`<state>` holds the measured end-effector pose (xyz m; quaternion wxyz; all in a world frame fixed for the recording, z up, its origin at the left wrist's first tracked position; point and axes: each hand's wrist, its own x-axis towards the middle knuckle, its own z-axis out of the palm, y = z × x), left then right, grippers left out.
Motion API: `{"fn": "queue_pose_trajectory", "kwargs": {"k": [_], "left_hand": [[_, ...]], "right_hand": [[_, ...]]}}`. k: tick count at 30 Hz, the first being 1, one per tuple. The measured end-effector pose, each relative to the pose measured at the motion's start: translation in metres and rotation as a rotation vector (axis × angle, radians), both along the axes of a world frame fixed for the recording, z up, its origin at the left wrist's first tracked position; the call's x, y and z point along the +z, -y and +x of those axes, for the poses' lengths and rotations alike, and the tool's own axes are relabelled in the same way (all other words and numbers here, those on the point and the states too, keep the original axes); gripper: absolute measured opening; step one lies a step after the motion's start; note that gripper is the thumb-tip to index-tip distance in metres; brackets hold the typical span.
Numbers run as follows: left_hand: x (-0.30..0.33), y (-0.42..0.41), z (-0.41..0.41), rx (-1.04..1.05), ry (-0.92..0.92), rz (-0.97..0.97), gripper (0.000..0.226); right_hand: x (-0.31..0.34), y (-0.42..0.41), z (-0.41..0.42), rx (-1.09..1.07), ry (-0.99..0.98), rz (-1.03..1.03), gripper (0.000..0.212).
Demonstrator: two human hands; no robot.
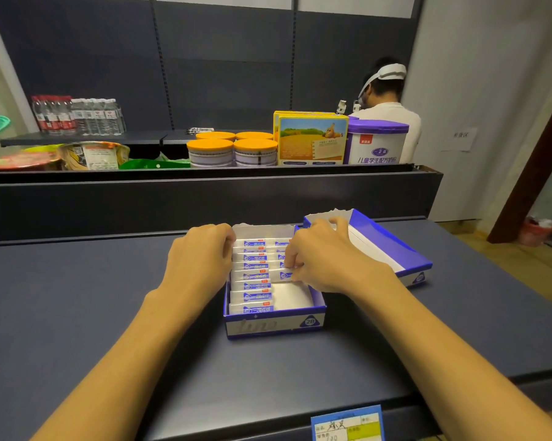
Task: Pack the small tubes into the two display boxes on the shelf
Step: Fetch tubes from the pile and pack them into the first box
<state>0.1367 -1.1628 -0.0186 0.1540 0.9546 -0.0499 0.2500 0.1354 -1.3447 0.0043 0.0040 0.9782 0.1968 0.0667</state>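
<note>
Both hands at the near blue-and-white cardboard display box (274,323), centre of the frame, on the dark blue shelf (77,297).

The left hand (201,259) rests against the box's left wall with fingers curled over the rim, touching the left column of small white tubes with blue labels (252,281); whether it grips one cannot be told. The right hand (322,256) pinches one white tube (282,276) between thumb and fingertips at the front of the right column, above the bare box floor. The second blue-and-white display box (395,249) sits just right of centre, touching the first at its rear corner; no tubes show inside it. A blue price tag (348,424) hangs at the lower edge.
</note>
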Motion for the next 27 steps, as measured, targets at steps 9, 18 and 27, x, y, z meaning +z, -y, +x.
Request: {"fn": "queue_pose_trajectory", "kwargs": {"k": [9,18,27], "left_hand": [[-0.001,-0.001,0.000,-0.005,0.001,0.000,0.027],[-0.001,0.000,0.000,0.000,0.011,0.018,0.025],[0.006,-0.003,-0.006,0.051,-0.014,0.106,0.028]], "right_hand": [[-0.002,0.001,0.000,-0.002,0.004,0.016,0.029],[-0.002,-0.002,-0.004,0.006,0.019,0.001,0.028],[0.014,0.013,-0.004,0.039,0.068,0.145,0.024]]}}
